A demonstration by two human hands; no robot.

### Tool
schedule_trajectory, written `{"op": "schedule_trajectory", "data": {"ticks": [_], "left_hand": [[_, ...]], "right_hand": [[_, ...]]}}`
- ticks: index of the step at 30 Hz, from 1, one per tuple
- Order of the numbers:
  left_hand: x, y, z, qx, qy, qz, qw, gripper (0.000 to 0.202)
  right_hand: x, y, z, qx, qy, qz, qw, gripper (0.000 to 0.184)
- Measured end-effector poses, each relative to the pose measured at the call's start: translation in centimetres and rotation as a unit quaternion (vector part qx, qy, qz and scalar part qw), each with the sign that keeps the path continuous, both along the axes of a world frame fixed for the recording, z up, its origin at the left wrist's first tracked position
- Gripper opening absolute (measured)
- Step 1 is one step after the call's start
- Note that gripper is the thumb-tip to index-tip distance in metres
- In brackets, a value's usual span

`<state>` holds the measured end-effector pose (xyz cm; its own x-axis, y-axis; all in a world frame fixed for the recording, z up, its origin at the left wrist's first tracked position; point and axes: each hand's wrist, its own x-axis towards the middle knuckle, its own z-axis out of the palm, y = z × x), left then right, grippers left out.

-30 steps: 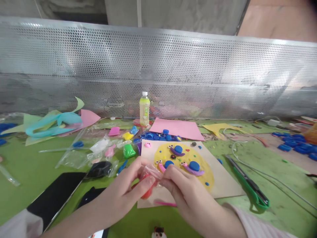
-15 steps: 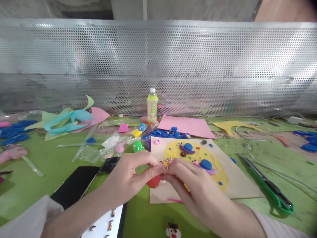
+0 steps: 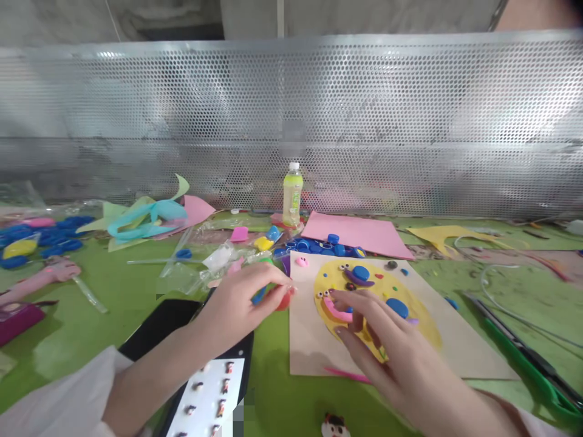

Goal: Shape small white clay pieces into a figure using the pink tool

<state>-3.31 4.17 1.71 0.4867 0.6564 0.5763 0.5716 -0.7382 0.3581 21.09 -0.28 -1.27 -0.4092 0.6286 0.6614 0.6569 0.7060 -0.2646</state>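
My left hand [image 3: 248, 294] has thumb and forefinger pinched at a lump of red modelling clay [image 3: 285, 300], with a bit of clear film seeming to show at the fingertips. My right hand [image 3: 387, 346] is open, fingers apart, over the cream sheet [image 3: 464, 346]. On that sheet is a yellow shape [image 3: 421, 321] bearing clay snails with blue bottle caps [image 3: 361, 273] as shells. A pink snail body [image 3: 334, 311] with googly eyes lies by my right fingertips, partly hidden by them. A pink clay strip [image 3: 348, 374] lies at the sheet's lower edge.
A phone [image 3: 204, 388] lies beneath my left forearm. A green utility knife [image 3: 523, 352] is at right. A small clay head [image 3: 336, 426] lies in front. Behind stand a drink bottle [image 3: 293, 197], pink paper [image 3: 359, 233], clay packets and a perforated metal screen [image 3: 364, 121].
My hands have parted. The right has moved right and opened over the sheet, while the left keeps its pinch by the red clay. The camera view has shifted slightly left.
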Motion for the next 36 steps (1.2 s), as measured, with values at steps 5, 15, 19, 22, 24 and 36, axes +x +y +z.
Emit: {"op": "schedule_trajectory", "data": {"ticks": [5,15,19,22,24,36], "left_hand": [[-0.5,1.1,-1.1,0.06,0.135,0.006,0.989,0.014],[-0.1,0.7,-1.6,0.035,0.247,0.035,0.968,0.029],[0.0,0.7,-1.7,0.019,0.265,0.055,0.963,0.026],[-0.1,0.9,-1.7,0.009,0.272,0.066,0.96,0.019],[-0.1,1.0,-1.7,0.005,0.27,0.07,0.96,0.019],[0.0,0.7,-2.2,-0.014,0.251,0.107,0.962,0.022]], "right_hand": [[1.2,-0.2,-0.2,0.1,-0.077,0.063,0.99,0.024],[1.6,-0.6,-1.9,0.045,-0.076,0.159,0.983,0.027],[1.4,-0.7,-2.1,0.018,-0.064,0.171,0.983,0.03],[1.4,-0.8,-1.9,0.012,-0.039,0.162,0.986,0.029],[1.6,-0.8,-1.8,0.006,-0.032,0.161,0.986,0.029],[1.5,-0.9,-1.3,0.028,-0.024,0.171,0.985,0.027]]}}
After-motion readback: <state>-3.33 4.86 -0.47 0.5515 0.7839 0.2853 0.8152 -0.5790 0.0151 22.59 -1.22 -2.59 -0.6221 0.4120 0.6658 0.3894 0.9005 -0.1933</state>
